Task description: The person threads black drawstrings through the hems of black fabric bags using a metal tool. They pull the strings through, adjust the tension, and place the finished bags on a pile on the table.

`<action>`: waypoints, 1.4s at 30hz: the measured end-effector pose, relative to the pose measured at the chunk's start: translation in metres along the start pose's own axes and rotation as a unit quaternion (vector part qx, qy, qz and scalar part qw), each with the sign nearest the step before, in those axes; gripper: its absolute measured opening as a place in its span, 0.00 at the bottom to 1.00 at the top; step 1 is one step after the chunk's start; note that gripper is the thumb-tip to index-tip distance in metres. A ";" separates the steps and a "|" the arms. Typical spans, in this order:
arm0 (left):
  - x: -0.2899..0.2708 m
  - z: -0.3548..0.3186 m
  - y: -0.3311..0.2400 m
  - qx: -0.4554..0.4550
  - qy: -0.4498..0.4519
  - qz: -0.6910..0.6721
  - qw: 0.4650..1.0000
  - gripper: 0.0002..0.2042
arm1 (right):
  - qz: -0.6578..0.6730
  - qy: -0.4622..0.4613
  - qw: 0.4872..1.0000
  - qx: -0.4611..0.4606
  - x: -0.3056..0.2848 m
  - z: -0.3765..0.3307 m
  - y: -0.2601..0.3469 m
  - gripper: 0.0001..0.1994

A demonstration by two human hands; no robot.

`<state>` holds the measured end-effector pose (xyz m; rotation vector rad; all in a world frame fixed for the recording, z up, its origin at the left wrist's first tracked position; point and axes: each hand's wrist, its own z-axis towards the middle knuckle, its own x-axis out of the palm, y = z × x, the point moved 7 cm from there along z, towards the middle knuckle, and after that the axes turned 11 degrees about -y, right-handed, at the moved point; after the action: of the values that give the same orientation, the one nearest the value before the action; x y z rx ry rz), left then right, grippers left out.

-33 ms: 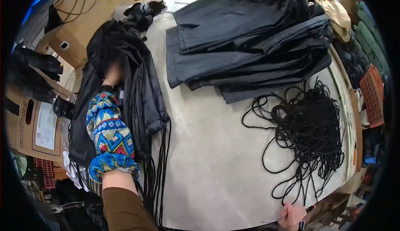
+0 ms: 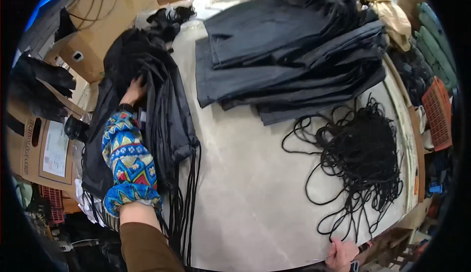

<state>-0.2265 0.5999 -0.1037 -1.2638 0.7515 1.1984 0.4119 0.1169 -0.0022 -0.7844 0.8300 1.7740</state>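
On the left lies a heap of black drawstring bags [image 2: 169,107], with long black cords hanging from its near side. My left hand [image 2: 133,92] reaches onto the heap, its fingers partly apart among the folds and partly hidden by them. At the table's near right edge, my right hand [image 2: 342,255] is closed around a thin metal wire-like tool [image 2: 314,260] whose end pokes out to the left. The fingertips are beside the lowest loops of a tangled pile of black cord [image 2: 365,149].
A stack of black fabric pieces [image 2: 294,51] covers the far part of the pale table [image 2: 240,188]. Cardboard boxes [image 2: 46,147] stand at the left. A red plastic basket [image 2: 436,115] is beyond the right edge, near a beige bag [image 2: 392,17].
My left hand shows more sharply on the bags, where it was smeared before. The whole view has shifted slightly. My right hand stays at the table edge.
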 end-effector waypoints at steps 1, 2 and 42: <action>-0.013 -0.001 0.020 0.025 0.018 -0.029 0.999 0.31 | 0.007 0.000 1.000 0.000 0.001 0.002 -0.002 0.08; -0.017 -0.004 0.026 0.016 0.015 -0.056 0.998 0.29 | 0.031 0.006 1.000 -0.001 0.003 0.005 -0.003 0.10; -0.085 -0.629 -0.507 0.057 0.271 -0.615 0.738 0.14 | 0.766 -0.201 0.501 0.349 -0.107 0.031 -0.043 0.10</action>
<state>0.3448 0.0309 -0.0024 -1.5729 0.2054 -0.3239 0.4805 0.1011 0.0939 1.4401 1.9747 2.3705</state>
